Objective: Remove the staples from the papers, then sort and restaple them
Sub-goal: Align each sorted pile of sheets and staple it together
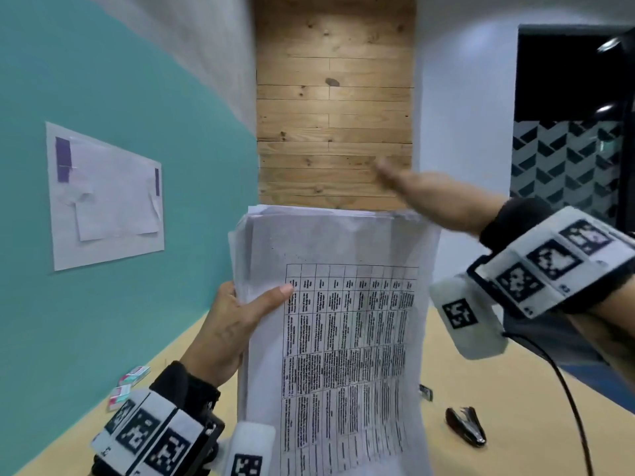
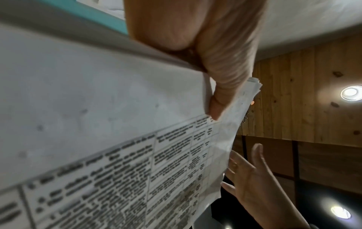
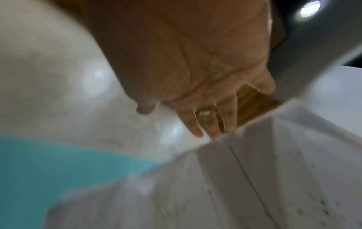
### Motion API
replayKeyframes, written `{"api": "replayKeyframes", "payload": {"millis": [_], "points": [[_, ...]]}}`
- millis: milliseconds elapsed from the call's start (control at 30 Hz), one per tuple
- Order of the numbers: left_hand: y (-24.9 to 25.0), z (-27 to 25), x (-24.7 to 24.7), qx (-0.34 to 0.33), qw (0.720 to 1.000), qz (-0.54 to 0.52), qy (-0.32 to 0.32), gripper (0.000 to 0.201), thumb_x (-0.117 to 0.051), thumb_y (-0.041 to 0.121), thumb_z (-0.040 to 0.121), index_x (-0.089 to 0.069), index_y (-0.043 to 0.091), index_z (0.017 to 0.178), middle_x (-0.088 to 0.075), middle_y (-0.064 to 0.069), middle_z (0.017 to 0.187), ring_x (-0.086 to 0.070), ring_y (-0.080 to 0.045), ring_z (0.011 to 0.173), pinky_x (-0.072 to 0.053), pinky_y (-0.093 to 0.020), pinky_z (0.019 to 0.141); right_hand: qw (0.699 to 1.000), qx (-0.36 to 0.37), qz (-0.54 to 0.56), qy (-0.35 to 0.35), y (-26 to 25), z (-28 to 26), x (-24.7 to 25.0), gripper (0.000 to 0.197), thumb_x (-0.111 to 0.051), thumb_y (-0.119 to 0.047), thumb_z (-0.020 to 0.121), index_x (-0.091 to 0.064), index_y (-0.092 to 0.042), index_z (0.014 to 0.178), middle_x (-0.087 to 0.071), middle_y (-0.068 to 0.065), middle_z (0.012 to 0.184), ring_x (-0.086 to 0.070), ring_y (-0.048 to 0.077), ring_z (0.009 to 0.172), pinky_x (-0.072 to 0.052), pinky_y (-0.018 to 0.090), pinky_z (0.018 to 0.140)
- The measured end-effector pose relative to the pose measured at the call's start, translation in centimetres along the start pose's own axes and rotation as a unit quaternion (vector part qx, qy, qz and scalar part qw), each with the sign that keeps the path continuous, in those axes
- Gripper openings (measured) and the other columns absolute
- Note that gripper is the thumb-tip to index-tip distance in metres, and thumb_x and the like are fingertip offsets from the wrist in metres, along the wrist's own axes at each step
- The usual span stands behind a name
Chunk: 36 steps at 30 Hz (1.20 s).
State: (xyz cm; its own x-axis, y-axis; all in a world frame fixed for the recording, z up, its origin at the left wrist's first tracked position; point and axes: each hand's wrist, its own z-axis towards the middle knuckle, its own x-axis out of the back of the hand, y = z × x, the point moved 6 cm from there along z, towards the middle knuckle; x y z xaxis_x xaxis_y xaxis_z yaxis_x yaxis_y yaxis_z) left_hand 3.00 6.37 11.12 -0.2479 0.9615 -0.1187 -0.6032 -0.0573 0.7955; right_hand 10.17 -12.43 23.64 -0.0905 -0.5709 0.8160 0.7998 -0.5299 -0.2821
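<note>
A thick stack of printed papers (image 1: 340, 304) with a table of text stands upright in front of me. My left hand (image 1: 237, 324) grips its left edge, thumb (image 2: 221, 96) pressed on the front sheet, fingers behind. My right hand (image 1: 422, 194) hovers at the stack's top right corner with fingers straight and spread, blurred by motion; in the right wrist view the right hand (image 3: 205, 108) holds nothing, its fingertips near the papers' (image 3: 254, 178) top edge. A black staple remover (image 1: 465, 429) lies on the yellow table (image 1: 515, 424), low right.
Small staple boxes (image 1: 129, 384) lie on the table by the teal wall (image 1: 103, 80). A small dark object (image 1: 426, 392) sits beside the stack's right edge. A sheet (image 1: 106, 197) is taped to the wall. A wood panel (image 1: 335, 97) stands behind.
</note>
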Motion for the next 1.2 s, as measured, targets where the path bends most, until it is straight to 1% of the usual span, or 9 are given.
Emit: {"api": "replayKeyframes", "payload": {"millis": [67, 167, 233, 433, 500, 800, 933, 1067, 1200], "points": [[-0.2, -0.1, 0.1, 0.001, 1.0, -0.005, 0.002, 0.012, -0.059, 0.009, 0.078, -0.064, 0.005, 0.088, -0.07, -0.005, 0.068, -0.067, -0.018, 0.058, -0.054, -0.027, 0.051, 0.998, -0.008, 0.033, 0.054, 0.5, -0.6, 1.4, 0.088, -0.005, -0.069, 0.073, -0.029, -0.027, 0.146, -0.032, -0.003, 0.152, -0.031, 0.016, 0.139, -0.016, 0.033, 0.113], [-0.3, -0.2, 0.3, 0.003, 1.0, -0.009, 0.005, 0.019, -0.071, 0.01, 0.073, -0.065, 0.006, 0.09, -0.07, -0.009, 0.074, -0.068, -0.022, 0.063, -0.054, -0.029, 0.054, 0.995, -0.027, -0.059, -0.081, 1.4, -1.6, -0.9, 0.088, -0.007, -0.076, 0.076, -0.024, -0.028, 0.148, -0.028, -0.006, 0.153, -0.028, 0.014, 0.139, -0.016, 0.032, 0.114], [-0.5, 0.0, 0.4, 0.005, 1.0, -0.007, 0.009, 0.022, -0.069, 0.014, 0.069, -0.066, 0.005, 0.09, -0.07, -0.012, 0.076, -0.067, -0.024, 0.064, -0.055, -0.03, 0.055, 0.997, -0.019, -0.068, 0.002, 1.5, -1.3, 0.0, 0.071, -0.012, -0.06, 0.089, -0.021, -0.023, 0.149, -0.026, -0.002, 0.154, -0.025, 0.015, 0.141, -0.015, 0.032, 0.114], [-0.6, 0.2, 0.4, 0.002, 1.0, -0.005, 0.01, 0.019, -0.076, 0.019, 0.062, -0.072, 0.013, 0.08, -0.071, -0.01, 0.076, -0.068, -0.023, 0.064, -0.055, -0.031, 0.056, 0.986, -0.026, -0.13, -0.097, 0.9, -1.1, -1.9, 0.096, -0.006, -0.078, 0.064, 0.004, -0.035, 0.149, -0.006, -0.008, 0.158, -0.005, 0.017, 0.146, -0.004, 0.055, 0.116], [-0.7, 0.2, 0.5, -0.002, 1.0, -0.007, 0.016, 0.021, -0.078, 0.014, 0.06, -0.071, 0.012, 0.08, -0.071, -0.01, 0.075, -0.067, -0.023, 0.062, -0.055, -0.03, 0.054, 0.994, -0.002, -0.1, -0.033, -0.4, -0.5, -1.7, 0.093, -0.007, -0.076, 0.067, 0.01, -0.035, 0.148, 0.0, -0.005, 0.159, 0.002, 0.017, 0.146, -0.003, 0.059, 0.115], [-0.9, 0.2, 0.5, 0.001, 1.0, -0.017, 0.019, 0.048, -0.075, 0.031, 0.052, -0.067, 0.008, 0.093, -0.072, -0.015, 0.085, -0.068, -0.028, 0.07, -0.057, -0.033, 0.058, 0.991, 0.064, -0.077, -0.083, -8.0, 1.4, -3.6, 0.077, -0.017, -0.068, 0.088, -0.004, -0.025, 0.152, -0.015, 0.001, 0.158, -0.019, 0.02, 0.144, -0.013, 0.041, 0.116], [-1.2, 0.2, 0.3, -0.004, 1.0, -0.021, 0.003, 0.043, -0.073, 0.019, 0.062, -0.064, 0.003, 0.1, -0.07, -0.018, 0.091, -0.068, -0.029, 0.078, -0.057, -0.035, 0.064, 0.953, 0.089, -0.182, -0.225, -9.6, 1.4, -7.2, 0.075, -0.016, -0.069, 0.089, -0.018, -0.026, 0.15, -0.02, -0.003, 0.157, -0.019, 0.018, 0.144, -0.01, 0.043, 0.116], [-1.6, 0.0, 0.6, -0.01, 1.0, 0.017, 0.019, 0.046, -0.074, 0.035, 0.058, -0.069, 0.011, 0.097, -0.071, -0.018, 0.095, -0.067, -0.033, 0.085, -0.056, -0.045, 0.077, 0.991, 0.081, -0.059, -0.086, -8.2, 1.4, -2.3, 0.073, -0.025, -0.066, 0.089, -0.017, -0.027, 0.15, -0.024, -0.002, 0.156, -0.029, 0.017, 0.14, -0.019, 0.038, 0.114], [-1.3, 0.6, 1.5, -0.024, 0.999, 0.007, 0.046, 0.037, -0.073, 0.022, 0.065, -0.067, 0.004, 0.096, -0.073, -0.015, 0.086, -0.069, -0.027, 0.075, -0.056, -0.034, 0.064, 0.977, 0.012, 0.141, 0.159, 0.1, -0.6, 0.2, 0.086, -0.047, -0.066, 0.081, -0.016, -0.024, 0.149, -0.024, -0.001, 0.155, -0.027, 0.015, 0.139, -0.02, 0.036, 0.115]]}}
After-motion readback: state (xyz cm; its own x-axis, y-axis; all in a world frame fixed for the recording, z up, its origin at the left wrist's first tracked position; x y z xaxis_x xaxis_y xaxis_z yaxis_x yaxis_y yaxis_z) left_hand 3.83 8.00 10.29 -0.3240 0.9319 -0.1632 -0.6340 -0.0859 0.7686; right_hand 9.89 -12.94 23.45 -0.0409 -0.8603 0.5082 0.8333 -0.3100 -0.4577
